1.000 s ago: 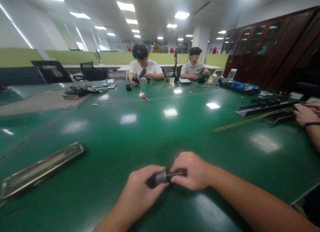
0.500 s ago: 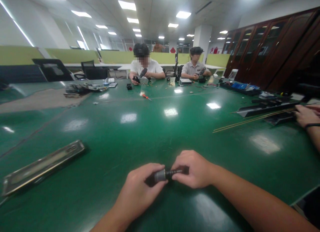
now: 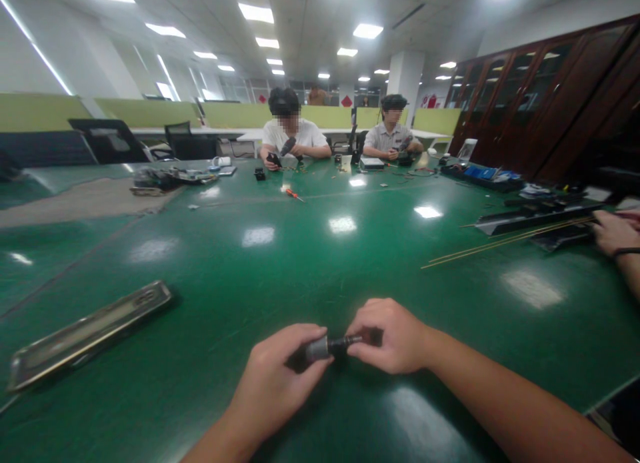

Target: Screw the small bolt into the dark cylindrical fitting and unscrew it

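Low in the middle of the view, my left hand (image 3: 280,366) is closed around a small dark cylinder (image 3: 317,348) with a grey body and a narrower black end pointing right. Its exact kind cannot be made out. The thumb and fingers of my right hand (image 3: 387,333) pinch the thin rod-like tip at that narrow end. Both hands are just above the green tabletop (image 3: 280,276), and the cylinder lies roughly level between them. Part of it is hidden inside my left palm.
A long clear case with a gold rim (image 3: 93,333) lies at left. An orange screwdriver (image 3: 293,194) rests farther off. At right, another person's hand (image 3: 616,233) holds thin brass-coloured rods (image 3: 510,241) beside dark metal profiles (image 3: 525,218). Two people sit across the table.
My right hand has shifted slightly right along the thin end of the cylinder, so more of its narrow part shows. My left hand has barely moved, still around the grey body.
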{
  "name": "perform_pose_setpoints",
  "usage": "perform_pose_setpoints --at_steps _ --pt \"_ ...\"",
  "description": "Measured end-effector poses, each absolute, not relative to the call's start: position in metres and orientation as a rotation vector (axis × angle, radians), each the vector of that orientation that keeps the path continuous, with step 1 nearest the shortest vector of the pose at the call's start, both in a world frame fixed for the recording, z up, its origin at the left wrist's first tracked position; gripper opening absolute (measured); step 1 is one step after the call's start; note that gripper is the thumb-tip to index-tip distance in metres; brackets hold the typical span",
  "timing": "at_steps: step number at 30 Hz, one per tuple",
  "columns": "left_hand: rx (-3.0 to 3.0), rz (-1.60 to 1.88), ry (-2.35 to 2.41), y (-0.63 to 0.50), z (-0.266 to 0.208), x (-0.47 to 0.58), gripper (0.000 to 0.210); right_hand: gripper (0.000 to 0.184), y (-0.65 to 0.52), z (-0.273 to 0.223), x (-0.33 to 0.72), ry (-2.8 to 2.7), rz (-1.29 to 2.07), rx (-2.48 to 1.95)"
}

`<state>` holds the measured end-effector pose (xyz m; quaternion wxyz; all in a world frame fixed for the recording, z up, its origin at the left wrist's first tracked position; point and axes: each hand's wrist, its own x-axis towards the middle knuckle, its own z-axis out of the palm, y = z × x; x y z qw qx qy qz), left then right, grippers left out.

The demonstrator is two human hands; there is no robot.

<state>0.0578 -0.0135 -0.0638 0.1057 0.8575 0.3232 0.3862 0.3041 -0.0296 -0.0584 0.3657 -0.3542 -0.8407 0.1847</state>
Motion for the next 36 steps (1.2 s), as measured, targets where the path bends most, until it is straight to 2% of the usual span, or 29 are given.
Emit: perform_pose_setpoints --at_steps 19,30,36 --pt "2.484 1.105 1.001 -0.011 -0.063 0.055 0.025 0.012 -0.028 -0.058 0.306 -2.134 0.479 -0.962" --pt "2.455 0.945 1.167 0.003 -0.058 0.045 0.023 0.011 -0.022 -0.06 0.312 -2.098 0.492 -1.034" --pt "2.12 0.993 1.519 0.028 -0.053 0.026 0.049 0.012 -0.019 -0.063 0.314 -2.071 0.564 -1.039"
